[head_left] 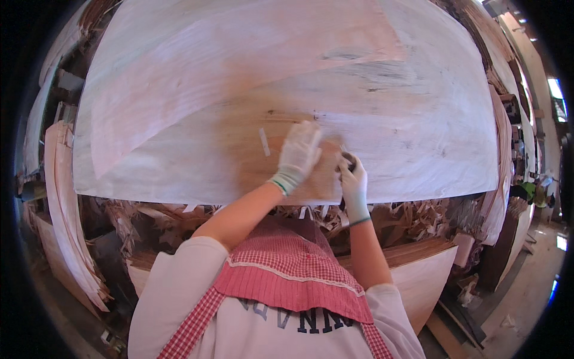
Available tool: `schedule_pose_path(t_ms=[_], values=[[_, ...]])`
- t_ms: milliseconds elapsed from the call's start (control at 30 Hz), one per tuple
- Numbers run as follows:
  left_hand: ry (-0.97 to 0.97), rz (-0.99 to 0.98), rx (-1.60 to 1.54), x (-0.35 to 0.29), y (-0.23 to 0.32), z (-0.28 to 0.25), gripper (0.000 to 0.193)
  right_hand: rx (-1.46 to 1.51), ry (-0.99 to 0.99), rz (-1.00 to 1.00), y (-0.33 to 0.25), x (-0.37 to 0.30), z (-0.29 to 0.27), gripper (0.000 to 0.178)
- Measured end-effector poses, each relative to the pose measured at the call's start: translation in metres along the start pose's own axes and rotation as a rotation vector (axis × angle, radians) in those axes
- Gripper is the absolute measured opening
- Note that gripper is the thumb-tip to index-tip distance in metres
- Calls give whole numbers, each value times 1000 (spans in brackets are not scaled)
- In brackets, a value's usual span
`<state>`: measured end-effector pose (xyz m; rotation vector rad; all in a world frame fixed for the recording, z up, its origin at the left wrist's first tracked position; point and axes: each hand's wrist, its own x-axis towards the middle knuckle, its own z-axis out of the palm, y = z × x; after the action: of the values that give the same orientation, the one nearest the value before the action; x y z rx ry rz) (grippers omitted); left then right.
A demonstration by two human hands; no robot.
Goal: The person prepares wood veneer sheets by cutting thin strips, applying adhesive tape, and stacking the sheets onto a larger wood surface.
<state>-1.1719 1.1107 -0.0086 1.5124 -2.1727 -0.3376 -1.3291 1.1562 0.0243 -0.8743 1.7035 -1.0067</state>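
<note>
"How are the hands placed?"

"The left hand (301,152), in a pale knitted glove, is held flat over a broad, wood-grained veneer sheet (442,137), its grip open. By the right hand (354,182), gloved likewise, a dark, slim tool (350,160) is gripped; its kind is probably too blurred to be told."

"And the counts?"

"Two gloves are seen, one tool, one straight white strip (264,142) left of the left hand, and one pinkish veneer piece (209,90) laid slantwise on the sheet. Curled scraps (412,224) are heaped below the near edge."
</note>
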Motion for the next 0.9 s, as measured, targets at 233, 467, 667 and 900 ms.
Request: schedule_pose_path(t_ms=[233, 467, 667, 900], values=[[-5, 208, 12, 2, -45, 4, 63, -899, -42, -187, -32, 65, 68, 34], [243, -69, -249, -19, -75, -60, 47, -650, -109, -127, 33, 15, -33, 34], [433, -954, -121, -211, -175, -140, 50, 164, 379, 486, 141, -65, -147, 19], [811, -1359, -1672, -332, -266, -109, 71, 892, 598, 447, 115, -21, -142, 38]])
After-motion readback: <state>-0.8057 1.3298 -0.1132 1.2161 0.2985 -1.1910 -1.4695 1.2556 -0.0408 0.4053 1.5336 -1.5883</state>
